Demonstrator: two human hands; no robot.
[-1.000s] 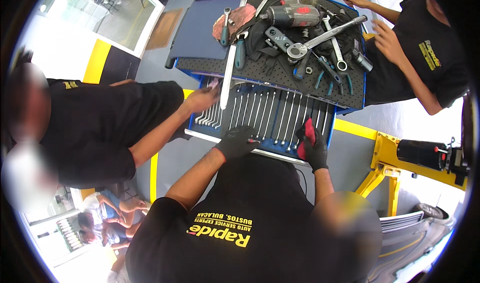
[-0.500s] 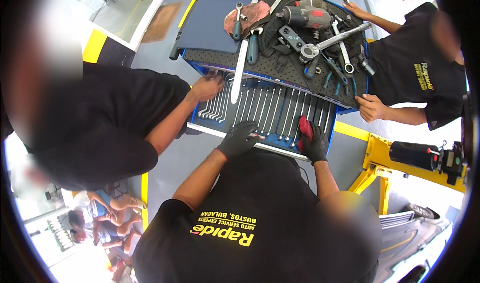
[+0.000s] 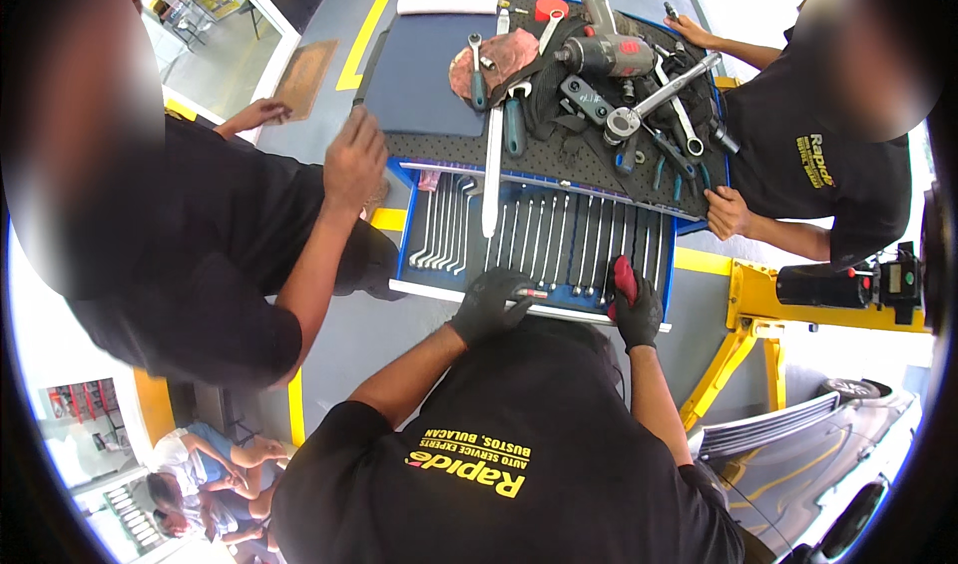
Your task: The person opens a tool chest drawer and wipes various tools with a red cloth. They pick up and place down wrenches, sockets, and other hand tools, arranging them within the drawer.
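My right hand (image 3: 640, 314), in a black glove, is closed around a red cloth (image 3: 625, 281) at the right front of an open drawer (image 3: 469, 290). My left hand (image 3: 491, 304), also gloved, is at the drawer's front edge. Between its fingertips shows a small silver-and-red piece (image 3: 533, 292), too small to name. Rows of combination wrenches (image 3: 555, 237) lie in the drawer's dark tray, beside several offset ring wrenches (image 3: 439, 235) on the left. A long flat metal bar (image 3: 492, 180) reaches over the drawer from the cabinet top.
The blue cabinet's top (image 3: 429, 151) carries an impact wrench (image 3: 611, 55), a torque wrench (image 3: 669, 93), a ratchet (image 3: 477, 75) and a pink rag (image 3: 499, 63). Co-workers stand left and right; one hand (image 3: 354, 155) is near the cabinet's left corner, another (image 3: 728, 212) at its right edge. A yellow stand (image 3: 743, 344) is right.
The left co-worker's hand has left the drawer and lifted to the cabinet's left corner. The view has shifted slightly; my hands stay at the drawer's front with the red cloth in the right.
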